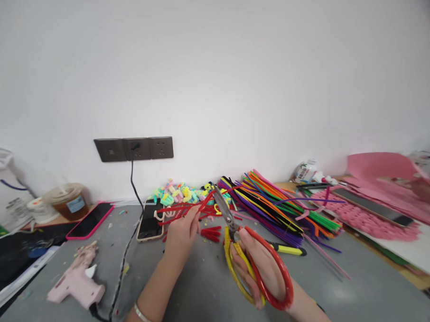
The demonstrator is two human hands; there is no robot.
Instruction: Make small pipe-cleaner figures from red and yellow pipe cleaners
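Near the middle of the table, my left hand (183, 232) is closed on red pipe cleaners (206, 200), whose ends stick out past the fingers. My right hand (253, 261) grips a pair of scissors (230, 219) with one red and one yellow handle. The blades point up and to the left, their tips at the red strands beyond my left fingertips. Whether the blades are touching them I cannot tell. Below the blades lie short cut red pieces (211, 234). A bundle of multicoloured pipe cleaners (274, 208) rests to the right of the scissors.
A pink glue gun (78, 283) lies at left, its black cord (125, 260) running to a wall socket (136, 149). Nearby are a pink-edged phone (90, 221), another phone (149, 223) and a drink cup (69, 200). A yellow cutter (288, 249) lies right. Another person's hand (428, 194) holds pink sheets.
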